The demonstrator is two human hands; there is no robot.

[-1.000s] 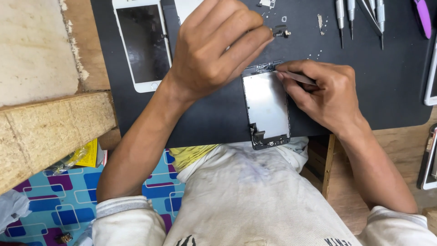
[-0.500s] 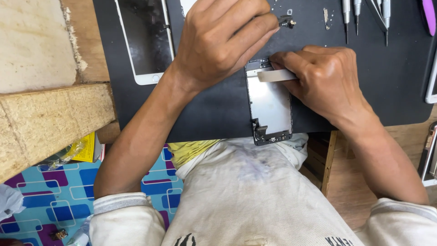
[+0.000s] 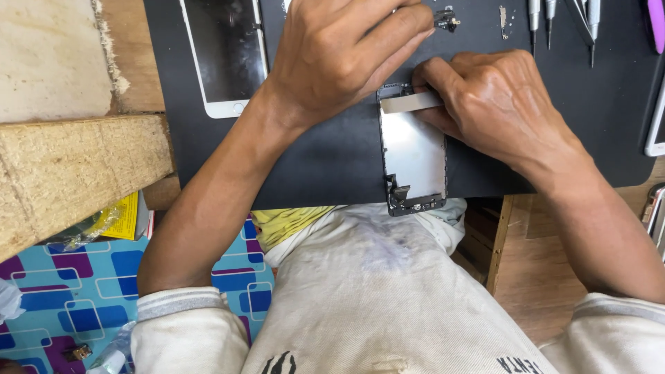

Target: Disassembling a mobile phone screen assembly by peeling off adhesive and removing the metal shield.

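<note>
Fingers of the left hand press the screen assembly's far end on the black mat while the right hand pinches a thin metal strip, seemingly mid-prying, needing gentle leverage.

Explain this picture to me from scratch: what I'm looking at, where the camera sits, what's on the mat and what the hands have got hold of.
There is no machine here, only a person working with two bare hands. The camera is worn on the person's head and looks straight down, so you see both forearms, the lap and the worktop edge.

On the worktop lies a black mat. Near its front edge lies a phone screen assembly, its metal back facing up. The left hand presses down at its top end. The right hand pinches a thin flat metal strip that lies across the top of the assembly.

Further back on the mat are a white phone front panel, some small loose parts and a row of screwdrivers and tweezers. A rough wooden block lies to the left.
</note>
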